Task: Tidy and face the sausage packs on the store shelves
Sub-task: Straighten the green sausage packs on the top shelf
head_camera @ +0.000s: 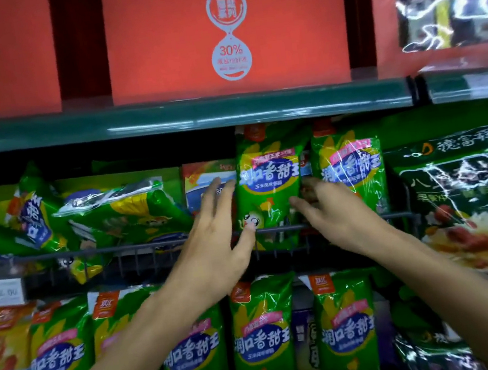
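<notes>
Your upright green sausage pack stands behind the wire rail, face forward, and you've got it between both hands. Your left hand lies spread along its left edge, fingers straight, thumb pressing the lower front. Your right hand curls against its right edge, fingertips touching the wrap. Right of it stands a matching pack; left of it, tumbled packs lie tilted. Below the rail, a row of packs faces out.

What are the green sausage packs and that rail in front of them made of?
The green sausage pack between the hands looks like glossy plastic film: it crinkles and throws white glare. The front rail appears to be dark coated wire, thin bars with upright rungs, probably metal.
</notes>
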{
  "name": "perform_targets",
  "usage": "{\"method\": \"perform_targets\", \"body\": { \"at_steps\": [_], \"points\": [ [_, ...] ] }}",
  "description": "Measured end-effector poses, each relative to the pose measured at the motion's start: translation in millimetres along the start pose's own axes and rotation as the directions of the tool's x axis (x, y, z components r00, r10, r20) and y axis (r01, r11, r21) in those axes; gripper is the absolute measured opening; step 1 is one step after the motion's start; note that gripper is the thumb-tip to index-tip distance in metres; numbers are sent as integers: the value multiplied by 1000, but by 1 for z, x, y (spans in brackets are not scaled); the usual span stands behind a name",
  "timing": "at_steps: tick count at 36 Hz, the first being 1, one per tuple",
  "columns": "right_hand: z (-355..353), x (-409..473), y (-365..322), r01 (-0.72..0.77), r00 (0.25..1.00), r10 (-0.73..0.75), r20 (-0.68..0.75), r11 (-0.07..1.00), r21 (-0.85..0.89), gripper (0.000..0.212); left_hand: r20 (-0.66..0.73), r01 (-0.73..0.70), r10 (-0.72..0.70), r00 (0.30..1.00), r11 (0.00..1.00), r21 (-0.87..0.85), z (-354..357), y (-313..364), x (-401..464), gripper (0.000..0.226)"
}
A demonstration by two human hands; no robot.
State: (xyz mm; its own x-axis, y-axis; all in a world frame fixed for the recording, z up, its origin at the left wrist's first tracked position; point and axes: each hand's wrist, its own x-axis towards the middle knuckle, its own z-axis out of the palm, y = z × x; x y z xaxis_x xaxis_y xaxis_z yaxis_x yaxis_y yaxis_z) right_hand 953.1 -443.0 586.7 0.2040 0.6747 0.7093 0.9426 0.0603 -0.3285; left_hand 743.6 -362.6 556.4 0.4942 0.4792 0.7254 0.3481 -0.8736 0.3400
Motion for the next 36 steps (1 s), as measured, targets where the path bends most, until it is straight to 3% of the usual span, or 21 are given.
{"method": "perform_targets", "body": {
  "at_steps": [5, 7, 10, 14, 18, 22, 26, 31, 34, 36],
  "points": [
    [3, -5, -4, 65, 997, -65, -51, 998, -8, 37, 62, 197, -196, 979, 980, -8, 1, 9, 35, 75],
    [5, -6, -5, 72, 995, -73, -67, 997, -27, 40, 85, 214, -217, 972, 976, 40, -1, 11, 42, 75],
    [7, -6, -6, 68, 994, -70, -87, 997, -31, 47, 21, 167, -169, 985, 984, 59, 3, 12, 46, 73],
    [-5, -1, 0, 62, 981, -70, -180, 997, -52, 48, -48, 108, -112, 993, 992, -68, 6, 10, 51, 63],
    [-16, 5, 5, 62, 985, -81, -149, 990, -130, 47, -135, 64, -78, 988, 992, -107, 13, 13, 51, 58],
    [-13, -8, 8, 131, 975, -150, -163, 984, -122, 38, -72, 115, -118, 990, 992, -57, 16, 9, 47, 70],
    [-5, -29, 12, 249, 930, -276, -244, 959, -137, 53, -28, 134, -134, 991, 991, -4, 14, 5, 47, 84],
    [-6, -26, 20, 271, 903, -328, -277, 936, -225, 43, -29, 110, -110, 994, 994, 22, 17, 4, 50, 91],
    [-11, -24, 23, 268, 907, -328, -265, 934, -237, 44, -61, 64, -63, 996, 998, 12, 21, 1, 48, 89],
    [-13, -26, 27, 282, 896, -348, -277, 926, -253, 44, -129, -40, 46, 991, 998, 47, 22, 1, 45, 88]
  ]
}}
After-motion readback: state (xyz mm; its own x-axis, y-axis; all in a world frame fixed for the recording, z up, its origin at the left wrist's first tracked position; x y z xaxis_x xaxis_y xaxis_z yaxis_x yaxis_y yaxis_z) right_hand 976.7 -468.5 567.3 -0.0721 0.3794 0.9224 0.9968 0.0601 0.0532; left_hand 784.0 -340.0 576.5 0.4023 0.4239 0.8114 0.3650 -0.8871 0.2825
